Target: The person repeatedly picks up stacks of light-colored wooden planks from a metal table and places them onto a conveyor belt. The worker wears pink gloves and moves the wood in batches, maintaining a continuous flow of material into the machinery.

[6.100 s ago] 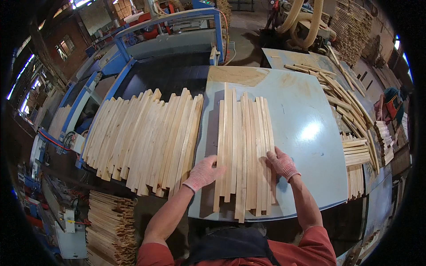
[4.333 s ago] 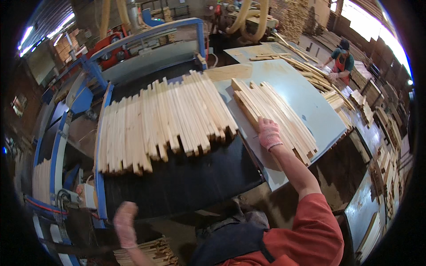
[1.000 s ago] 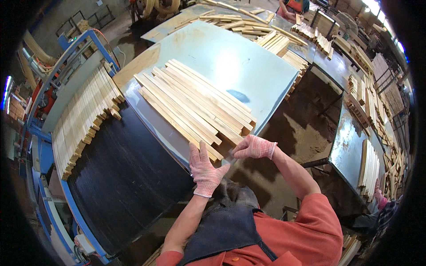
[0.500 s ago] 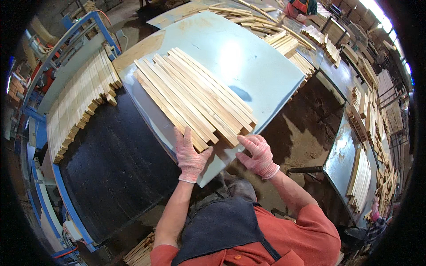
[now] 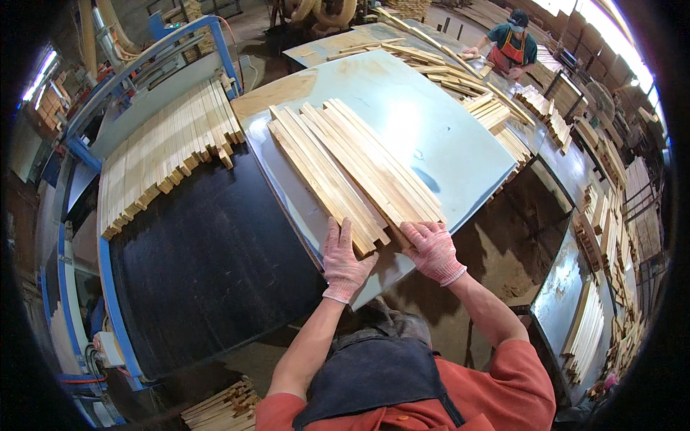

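Two groups of pale wooden strips lie side by side on a grey sheet-topped table (image 5: 309,86), a narrow gap between them. At the near end of the left group of strips (image 5: 327,179), my left hand (image 5: 343,260) presses with fingers stretched along the edge and thumb spread apart. My right hand (image 5: 433,251) has its fingers curled over the near ends of the right group of strips (image 5: 374,161), its thumb by the gap. Both hands wear pinkish-white knit gloves. The undersides of the strips are hidden.
Left of the table is a blue-framed machine (image 5: 115,302) with a black bed (image 5: 215,266) and a row of strips (image 5: 169,144). Loose sticks (image 5: 431,65) are heaped behind. A co-worker (image 5: 512,50) stands far right. More strips (image 5: 586,330) lie on a right-hand table.
The strips have parted into two groups with a gap between. My right hand has closed over the right group's near ends. The view has shifted, showing more of the co-worker.
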Motion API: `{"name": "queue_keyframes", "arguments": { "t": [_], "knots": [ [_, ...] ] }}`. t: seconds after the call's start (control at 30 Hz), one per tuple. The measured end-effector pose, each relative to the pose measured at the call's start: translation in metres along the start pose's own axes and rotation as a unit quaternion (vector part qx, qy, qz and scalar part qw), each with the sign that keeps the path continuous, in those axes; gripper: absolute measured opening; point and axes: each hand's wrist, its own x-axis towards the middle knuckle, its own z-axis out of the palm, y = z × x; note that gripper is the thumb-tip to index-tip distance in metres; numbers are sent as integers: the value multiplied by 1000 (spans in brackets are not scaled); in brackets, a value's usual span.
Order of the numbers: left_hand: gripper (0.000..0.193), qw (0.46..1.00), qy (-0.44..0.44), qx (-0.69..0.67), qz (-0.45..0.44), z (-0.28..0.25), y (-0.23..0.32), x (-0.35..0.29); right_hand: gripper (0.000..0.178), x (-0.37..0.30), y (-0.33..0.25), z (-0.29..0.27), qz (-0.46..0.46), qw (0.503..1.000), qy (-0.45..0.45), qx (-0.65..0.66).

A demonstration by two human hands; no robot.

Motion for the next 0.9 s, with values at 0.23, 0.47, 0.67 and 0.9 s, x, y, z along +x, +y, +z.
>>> {"name": "queue_keyframes", "arguments": {
  "t": [0.23, 0.47, 0.67, 0.9],
  "knots": [
    [121, 1000, 9, -3, 18, 1, -3, -1, 56, 11, -14, 10, 163, 947, 139, 240],
    [125, 1000, -4, -14, 27, 5, -15, 1, 66, 47, -11, -33, 102, 923, 279, 246],
    [117, 989, -9, -146, 26, -2, -24, 2, 64, 56, -25, -93, 61, 913, 346, 208],
    [83, 974, 82, -211, -23, -26, -12, 21, 64, 9, -20, -150, 3, 885, 435, 166]
  ]
}}
